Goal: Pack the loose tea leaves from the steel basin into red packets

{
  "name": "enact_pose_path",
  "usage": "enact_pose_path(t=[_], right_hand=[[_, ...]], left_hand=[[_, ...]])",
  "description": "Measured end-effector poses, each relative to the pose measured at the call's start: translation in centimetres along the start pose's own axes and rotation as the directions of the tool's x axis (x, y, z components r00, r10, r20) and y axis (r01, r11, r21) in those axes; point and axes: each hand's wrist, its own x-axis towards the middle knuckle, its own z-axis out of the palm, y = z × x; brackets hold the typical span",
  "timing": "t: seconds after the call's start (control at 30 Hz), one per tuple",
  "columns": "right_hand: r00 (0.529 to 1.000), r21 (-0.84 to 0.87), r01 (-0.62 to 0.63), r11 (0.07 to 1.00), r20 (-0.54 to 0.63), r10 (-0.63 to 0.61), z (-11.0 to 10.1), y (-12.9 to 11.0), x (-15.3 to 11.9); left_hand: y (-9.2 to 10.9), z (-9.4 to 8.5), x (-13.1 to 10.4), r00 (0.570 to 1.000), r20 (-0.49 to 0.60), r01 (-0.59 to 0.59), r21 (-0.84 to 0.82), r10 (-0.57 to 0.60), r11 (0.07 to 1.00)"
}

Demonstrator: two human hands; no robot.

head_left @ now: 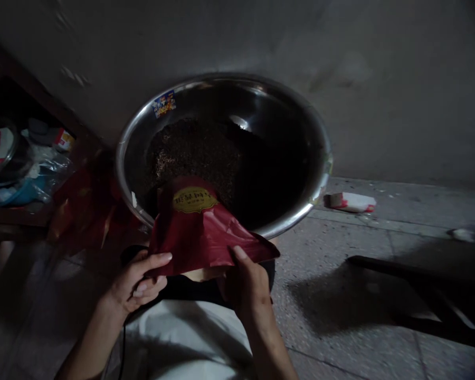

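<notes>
A dark red pouch (206, 232) with a gold oval label lies over the near rim of a large metal basin (316, 132). My left hand (144, 282) pinches its left corner between thumb and fingers. On the right side my right hand (249, 285) grips the pouch edge, thumb on top and the other fingers mostly hidden. A pale strip shows along the pouch's near edge, between my hands. Inside the basin is a heap of dark brown, loose dry material (201, 148), which looks like tea leaves. The pouch's far end rests against or just above the heap; I cannot tell which.
More red bags (91, 211) lie left of the basin, below a low shelf with plastic wrapping (51, 163) and a bowl. On the floor at right are a crumpled white-and-red packet (350, 202) and a dark wooden stool (419, 285). A grey wall stands behind.
</notes>
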Motion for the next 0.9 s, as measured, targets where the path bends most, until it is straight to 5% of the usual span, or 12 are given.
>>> enact_pose_path(t=[0.17, 0.27, 0.53, 0.63, 0.7, 0.77, 0.83, 0.87, 0.9], right_hand=[[0.952, -0.053, -0.226, 0.973, 0.201, 0.232, 0.5, -0.9, -0.6], [0.939, 0.033, -0.244, 0.969, 0.259, 0.228, 0.8, -1.2, -0.4], [0.987, 0.187, -0.086, 0.979, 0.151, 0.058, 1.2, 0.1, 0.5], [0.958, 0.019, 0.259, 0.966, 0.126, -0.259, 0.4, 1.1, 0.0], [0.821, -0.122, 0.568, 0.814, 0.157, -0.549, -0.3, 1.2, -0.9], [0.58, -0.237, 0.812, 0.534, 0.222, -0.784, -0.8, 0.7, -1.9], [0.32, -0.377, 0.907, 0.187, 0.33, -0.888, -0.8, -0.3, -2.5], [0.217, -0.451, 0.892, 0.008, 0.412, -0.885, -0.5, -0.9, -2.6], [0.168, -0.506, 0.853, -0.126, 0.495, -0.852, 0.0, -1.5, -2.5]], left_hand=[[0.2, -0.3, -0.1, 0.997, -0.065, 0.042, -0.023, -0.044, 0.999], [0.3, -0.7, 0.0, 0.997, -0.055, 0.044, -0.027, -0.045, 0.999], [-0.6, 0.3, -0.2, 0.994, -0.083, -0.067, -0.011, 0.066, 0.998], [-1.1, 0.5, -0.4, 0.986, -0.142, -0.095, -0.01, 0.093, 0.995], [-1.3, 0.5, -0.4, 0.978, -0.188, -0.101, -0.027, 0.094, 0.994], [-1.3, 0.5, -0.3, 0.982, -0.179, -0.074, -0.038, 0.066, 0.997], [-1.2, 0.7, -0.3, 0.989, -0.138, -0.06, -0.031, 0.055, 0.998], [-1.2, 0.7, -0.3, 0.99, -0.123, -0.07, -0.03, 0.066, 0.997], [-1.1, 0.8, -0.4, 0.989, -0.117, -0.089, -0.032, 0.085, 0.996]])
